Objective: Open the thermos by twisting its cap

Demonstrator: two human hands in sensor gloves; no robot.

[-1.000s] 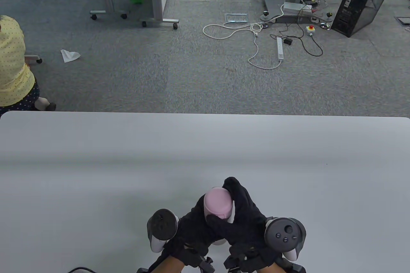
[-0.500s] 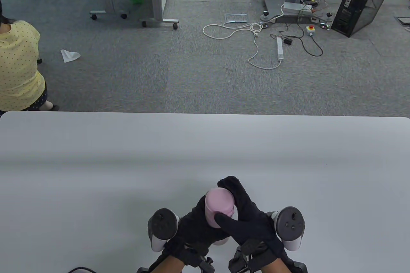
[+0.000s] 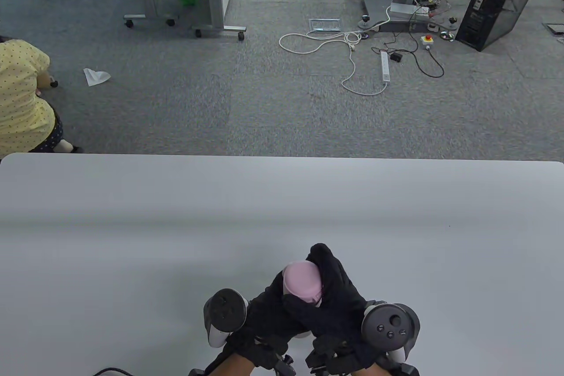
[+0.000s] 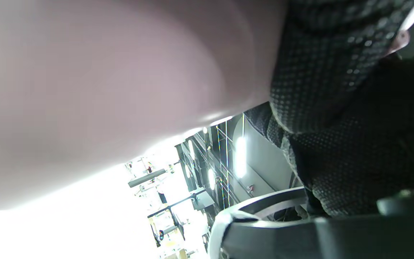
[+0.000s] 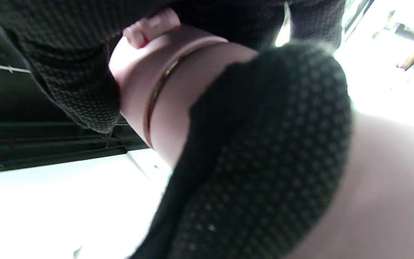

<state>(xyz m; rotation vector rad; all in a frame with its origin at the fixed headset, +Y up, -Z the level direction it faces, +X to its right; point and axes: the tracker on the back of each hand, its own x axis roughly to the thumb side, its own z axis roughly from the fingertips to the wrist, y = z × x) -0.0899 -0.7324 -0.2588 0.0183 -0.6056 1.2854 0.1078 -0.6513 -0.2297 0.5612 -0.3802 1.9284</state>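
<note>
A pink thermos stands upright near the table's front edge; only its pink cap (image 3: 301, 280) shows from above, with a sliver of the body below. My left hand (image 3: 264, 314) grips the thermos body from the left; the body (image 4: 95, 90) fills the left wrist view. My right hand (image 3: 328, 294) wraps around the cap from the right, fingers over its far side and thumb across its near side. In the right wrist view the cap (image 5: 146, 72) and the seam ring below it show between my gloved fingers (image 5: 264, 151).
The white table (image 3: 176, 226) stretches wide on both sides and ahead. Beyond its far edge is grey carpet with cables (image 3: 352, 58), a black computer case (image 3: 498, 3) and a person in a yellow top (image 3: 20, 94) at the left.
My right hand rolled left on the cap half a second ago and has rolled back to the right, tracker facing up again. The left hand held still. The person at the left moved.
</note>
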